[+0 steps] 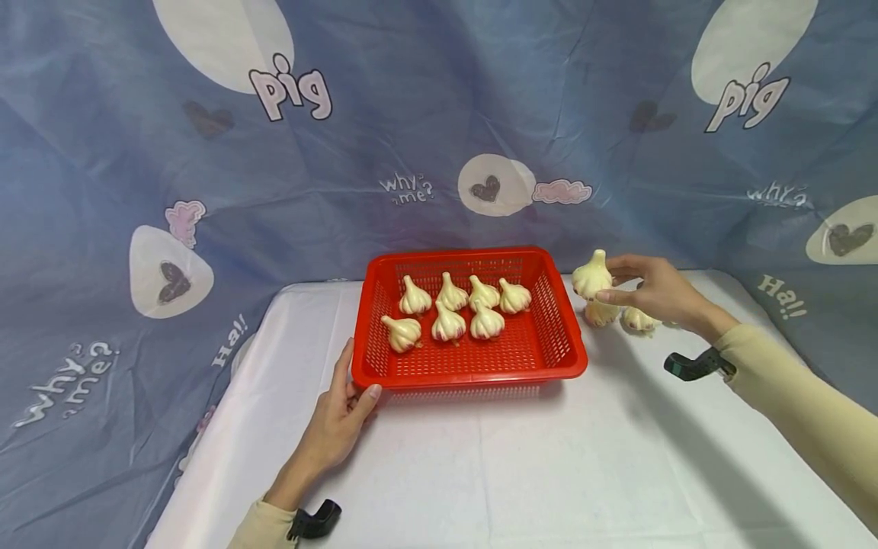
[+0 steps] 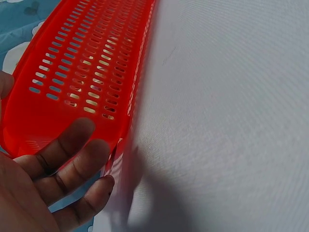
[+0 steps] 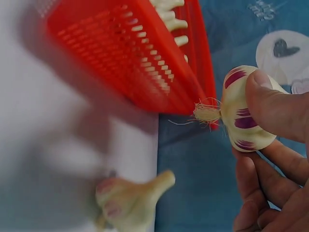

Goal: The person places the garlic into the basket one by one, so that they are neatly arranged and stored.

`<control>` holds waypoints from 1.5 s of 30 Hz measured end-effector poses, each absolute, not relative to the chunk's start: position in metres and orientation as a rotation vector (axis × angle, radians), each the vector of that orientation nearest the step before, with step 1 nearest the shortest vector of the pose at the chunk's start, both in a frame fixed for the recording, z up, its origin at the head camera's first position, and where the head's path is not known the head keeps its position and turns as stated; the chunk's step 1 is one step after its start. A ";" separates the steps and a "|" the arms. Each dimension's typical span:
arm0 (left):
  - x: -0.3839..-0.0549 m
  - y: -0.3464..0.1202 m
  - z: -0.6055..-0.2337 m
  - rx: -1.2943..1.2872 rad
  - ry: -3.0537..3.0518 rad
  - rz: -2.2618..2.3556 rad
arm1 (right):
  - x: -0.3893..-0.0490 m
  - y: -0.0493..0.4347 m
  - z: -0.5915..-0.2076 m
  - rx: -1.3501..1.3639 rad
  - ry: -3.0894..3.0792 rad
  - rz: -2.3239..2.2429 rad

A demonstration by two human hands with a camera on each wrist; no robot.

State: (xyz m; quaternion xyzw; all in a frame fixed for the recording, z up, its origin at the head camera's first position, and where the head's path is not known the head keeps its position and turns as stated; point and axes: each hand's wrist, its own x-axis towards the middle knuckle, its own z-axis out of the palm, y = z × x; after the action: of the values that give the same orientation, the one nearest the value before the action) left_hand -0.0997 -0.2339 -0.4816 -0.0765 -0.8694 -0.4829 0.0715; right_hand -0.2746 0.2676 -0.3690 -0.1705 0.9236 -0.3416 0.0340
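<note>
My right hand (image 1: 661, 293) pinches a garlic bulb (image 1: 591, 276) between thumb and fingers, held up just off the basket's right side. In the right wrist view, this bulb (image 3: 236, 130) shows purple streaks and a tuft of dry roots pointing toward the basket. A red plastic basket (image 1: 473, 379) with slotted walls holds several garlic bulbs (image 1: 449, 326), most with stems up. At its front left corner my left hand (image 1: 336, 423) grips the rim, thumb on top. The left wrist view shows fingers (image 2: 79, 166) curled by the basket's outer wall (image 2: 53, 113).
More garlic bulbs (image 1: 639, 322) lie on the white tablecloth (image 1: 480, 473) right of the basket, partly behind my right hand. One loose bulb (image 3: 128, 205) also appears below the basket in the right wrist view. A blue printed curtain (image 1: 384, 114) hangs behind the table.
</note>
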 end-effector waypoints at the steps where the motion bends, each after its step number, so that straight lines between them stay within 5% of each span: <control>1: -0.100 -0.234 -0.482 -0.228 -2.616 -1.451 | -0.276 0.263 -0.369 -0.527 2.830 -1.058; 24: -0.100 -0.233 -0.480 -0.253 -2.593 -1.485 | -0.290 0.192 -0.375 -0.574 2.717 -1.014; 33: -0.100 -0.233 -0.481 -0.251 -2.590 -1.490 | -0.300 0.173 -0.381 -0.855 2.884 -0.782; 45: -0.100 -0.234 -0.481 -0.253 -2.601 -1.483 | -0.304 0.155 -0.387 -0.667 2.971 -0.558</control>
State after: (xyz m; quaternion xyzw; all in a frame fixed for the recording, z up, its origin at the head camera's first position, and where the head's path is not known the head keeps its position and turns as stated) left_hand -0.1004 -0.2336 -0.4814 -0.0840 -0.8636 -0.4924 0.0683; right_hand -0.3038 0.1551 -0.3868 -0.2155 0.9594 -0.1803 0.0228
